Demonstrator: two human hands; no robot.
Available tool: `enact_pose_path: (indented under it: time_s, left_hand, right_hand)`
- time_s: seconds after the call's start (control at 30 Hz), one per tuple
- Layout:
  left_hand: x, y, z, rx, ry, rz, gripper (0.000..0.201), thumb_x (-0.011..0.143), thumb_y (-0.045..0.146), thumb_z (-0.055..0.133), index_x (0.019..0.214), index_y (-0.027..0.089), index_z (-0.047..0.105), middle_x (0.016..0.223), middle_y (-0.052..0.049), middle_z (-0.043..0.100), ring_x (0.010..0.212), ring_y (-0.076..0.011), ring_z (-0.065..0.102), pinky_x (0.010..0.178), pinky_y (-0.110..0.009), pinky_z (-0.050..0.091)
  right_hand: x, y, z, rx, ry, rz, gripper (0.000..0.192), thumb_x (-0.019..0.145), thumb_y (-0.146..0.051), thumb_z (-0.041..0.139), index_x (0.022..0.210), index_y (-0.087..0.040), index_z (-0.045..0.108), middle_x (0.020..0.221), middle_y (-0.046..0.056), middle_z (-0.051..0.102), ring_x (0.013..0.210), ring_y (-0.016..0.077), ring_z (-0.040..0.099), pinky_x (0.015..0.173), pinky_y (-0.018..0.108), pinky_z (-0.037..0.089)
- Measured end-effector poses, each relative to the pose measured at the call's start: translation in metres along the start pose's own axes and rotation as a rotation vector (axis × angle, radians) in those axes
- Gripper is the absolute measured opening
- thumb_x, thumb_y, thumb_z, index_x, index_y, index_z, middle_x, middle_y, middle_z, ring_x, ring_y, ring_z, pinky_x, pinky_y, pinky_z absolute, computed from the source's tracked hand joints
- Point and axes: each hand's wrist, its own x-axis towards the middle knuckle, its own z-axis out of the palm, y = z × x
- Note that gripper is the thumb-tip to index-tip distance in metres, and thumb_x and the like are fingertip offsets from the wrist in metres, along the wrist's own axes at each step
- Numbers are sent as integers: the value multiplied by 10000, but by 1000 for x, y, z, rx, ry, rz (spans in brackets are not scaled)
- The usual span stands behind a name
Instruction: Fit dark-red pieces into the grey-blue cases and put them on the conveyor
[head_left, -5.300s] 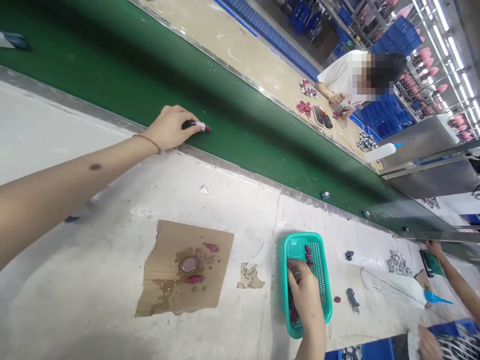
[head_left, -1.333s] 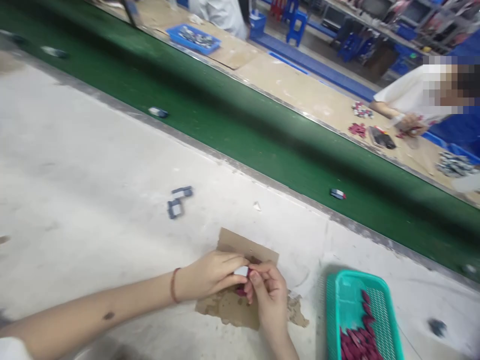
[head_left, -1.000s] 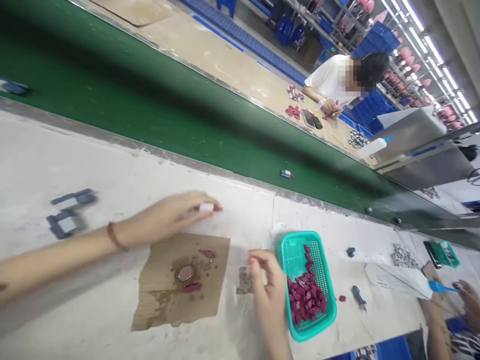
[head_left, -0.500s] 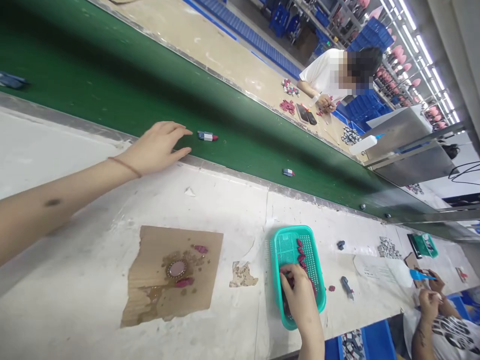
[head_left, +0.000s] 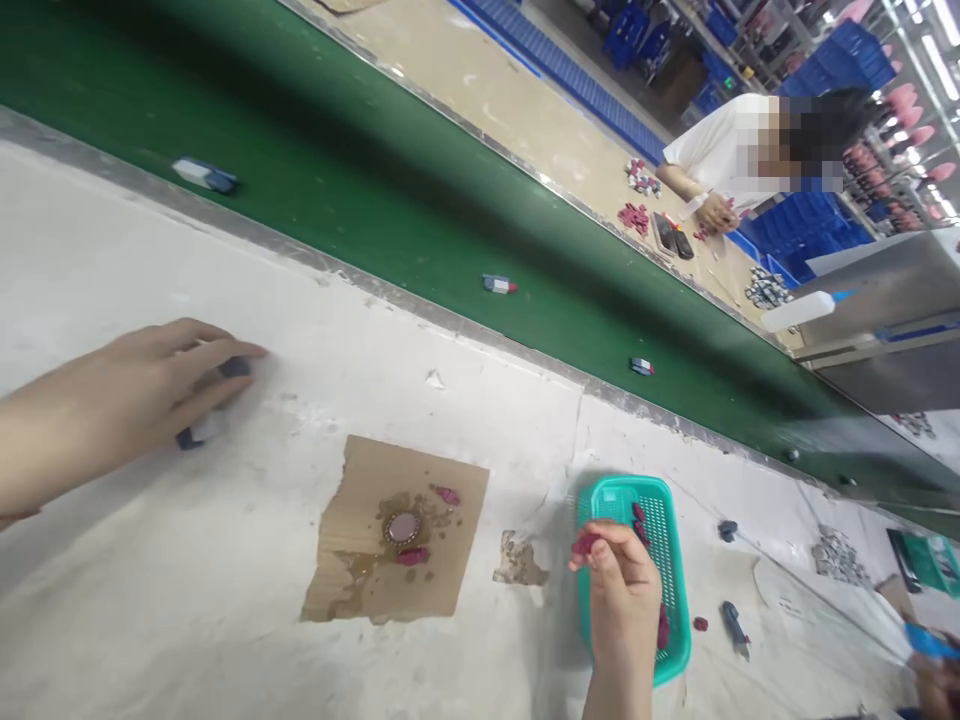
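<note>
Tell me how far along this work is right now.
Done: three finished pieces ride the green belt, the nearest one just beyond the table edge. In hand: the right hand pinches a red piece over the teal basket; the left hand covers dark clips on the table. Left: red pieces remain in the basket, and the cardboard with its glue spot waits.

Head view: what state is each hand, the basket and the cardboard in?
Left hand: fingers closed on a dark clip on the table.
Right hand: pinching a red piece.
Teal basket: upright, holding red pieces.
Cardboard: flat, glue-stained.
</note>
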Motion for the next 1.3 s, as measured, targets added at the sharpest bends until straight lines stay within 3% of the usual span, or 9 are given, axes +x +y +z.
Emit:
enact_pose_path:
  time_s: [0.2, 0.33, 0.47, 0.53, 0.63, 0.9, 1.03, 1.17, 1.3]
  left_hand:
    - [-7, 28, -28, 26, 20, -57, 539, 953, 431, 206, 1155, 89, 570, 1154, -161, 607, 986, -298, 588, 809, -355, 452]
    - [-14, 55, -34, -303, 61, -185, 462, 922, 373, 309, 1234, 132, 549, 1099, -119, 649, 932, -253, 607, 805, -324, 472]
    - [-21, 83, -23, -917, -279, -303, 428, 868, 452, 478, 1147, 156, 614, 888, -75, 692, 691, -196, 606, 628, -273, 497]
    - [-24, 96, -15, -1148, -420, -350, 391, 790, 436, 624, 1078, 173, 648, 908, -76, 709, 727, -205, 633, 630, -270, 513]
    - [-26, 109, -5, -1390, -473, -454, 337, 690, 335, 773, 980, 192, 677, 965, -78, 726, 876, -236, 669, 749, -290, 534]
    - [-27, 118, 7, -1739, -380, -730, 302, 609, 266, 890, 797, 184, 668, 807, -26, 728, 915, -187, 666, 803, -234, 506]
    - [-28, 119, 11, -1850, -373, -799, 384, 570, 280, 922, 886, 202, 716, 817, -9, 725, 800, -134, 649, 697, -180, 506]
    - [-29, 119, 17, -1873, -397, -781, 388, 598, 312, 907, 939, 194, 765, 879, -21, 721, 722, -98, 606, 612, -147, 493]
    - [-31, 118, 15, -1854, -463, -737, 291, 655, 313, 872, 902, 179, 794, 957, -45, 734, 835, -120, 637, 783, -166, 517]
  right_hand:
    - [-13, 1, 66, -320, -341, -99, 204, 843, -326, 647, 694, -187, 638, 619, 0, 647, 555, 132, 587, 499, 212, 452]
    - [-16, 9, 98, -431, -541, -266, 221, 898, -295, 569, 701, -197, 592, 578, -30, 603, 488, 103, 534, 466, 193, 420]
    - [-14, 18, 120, -552, -574, -583, 317, 966, -258, 476, 660, -209, 543, 540, -37, 531, 448, 99, 481, 443, 204, 388]
    - [-13, 22, 129, -623, -543, -798, 383, 991, -219, 418, 620, -212, 514, 524, -29, 500, 445, 111, 461, 444, 226, 379]
    - [-12, 25, 136, -699, -486, -980, 394, 990, -154, 411, 612, -209, 506, 526, -20, 494, 450, 122, 449, 444, 247, 365]
    - [-10, 27, 136, -734, -459, -1050, 342, 992, -126, 430, 671, -199, 525, 567, -10, 522, 486, 119, 465, 475, 241, 383]
    - [-11, 29, 137, -708, -485, -1041, 311, 996, -139, 426, 713, -196, 541, 585, -8, 523, 513, 130, 476, 488, 248, 384]
    - [-10, 30, 138, -667, -463, -1009, 271, 972, -119, 472, 720, -199, 532, 596, -7, 530, 510, 131, 479, 491, 250, 383]
    - [-9, 27, 137, -582, -535, -930, 300, 974, -133, 452, 696, -211, 533, 581, -7, 541, 494, 130, 502, 473, 243, 388]
